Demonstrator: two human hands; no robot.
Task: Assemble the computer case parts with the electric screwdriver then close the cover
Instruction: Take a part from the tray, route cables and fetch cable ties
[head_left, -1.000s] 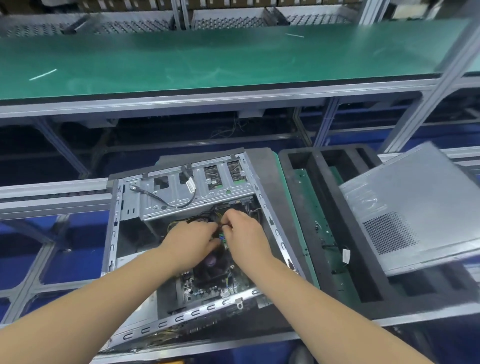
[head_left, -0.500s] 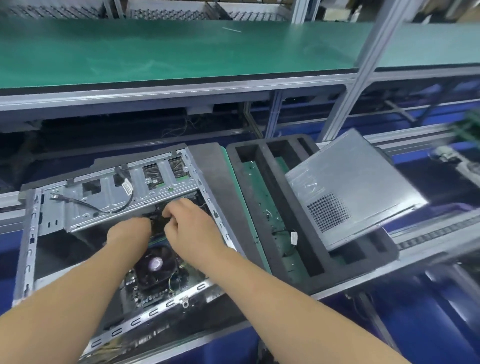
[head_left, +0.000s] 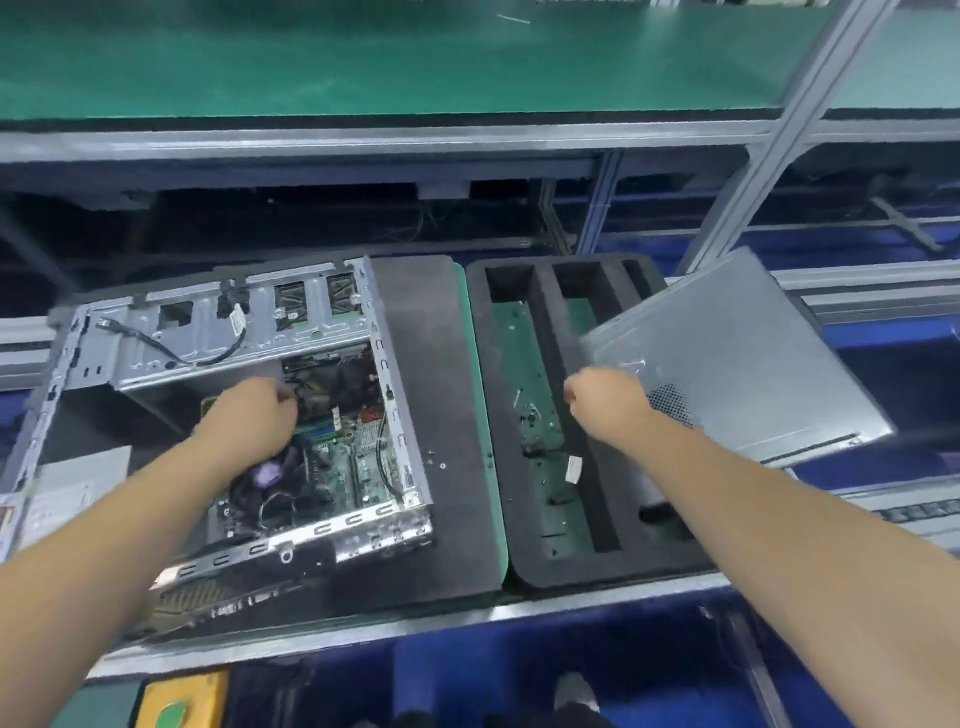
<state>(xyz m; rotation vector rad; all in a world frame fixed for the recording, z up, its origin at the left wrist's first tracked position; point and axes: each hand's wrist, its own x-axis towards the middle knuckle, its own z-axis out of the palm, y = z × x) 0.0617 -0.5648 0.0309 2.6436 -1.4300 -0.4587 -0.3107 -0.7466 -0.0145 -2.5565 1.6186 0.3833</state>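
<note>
Green matte bench top (head_left: 363, 57) runs across the back on grey alu rails, smooth w/ a dark edge strip. Below it, two dark pallets sit side by side on the conveyor. Left one is a flat black foam mat (head_left: 441, 395), fine grainy texture, green edge. Right one is a black foam tray (head_left: 524, 415) w/ long rectangular slots, green board showing through the cutouts.

Computer case (head_left: 234, 415) lies open-side-up on the foam mat, left of centre: bare stamped sheet steel, shiny, perforated rim w/ slotted tabs. Drive cage across its far side, black cable (head_left: 171, 353) looped over it. Inside: green motherboard (head_left: 343, 457), dense w/ parts, and a round black CPU fan (head_left: 265, 488) w/ purple hub.

Side cover (head_left: 737, 358), flat grey steel panel w/ a perforated vent patch, rests tilted on the tray's right end, well apart from the case.

Left hand (head_left: 249, 415) reaches down inside the case, knuckles up, fingers curled at a black wire bundle near the board's far edge; whether they actually pinch it, can't tell, tips are hidden. Forearm comes in from lower left.

Right hand (head_left: 608, 400) is out of the case, above the tray, just beside the cover's near-left edge. Loosely fisted, back of hand up, nothing visible in it; contact w/ cover unclear. Arm stretched from lower right.

Yellow box w/ green button (head_left: 179, 701) sits at bottom left, below the rail.
</note>
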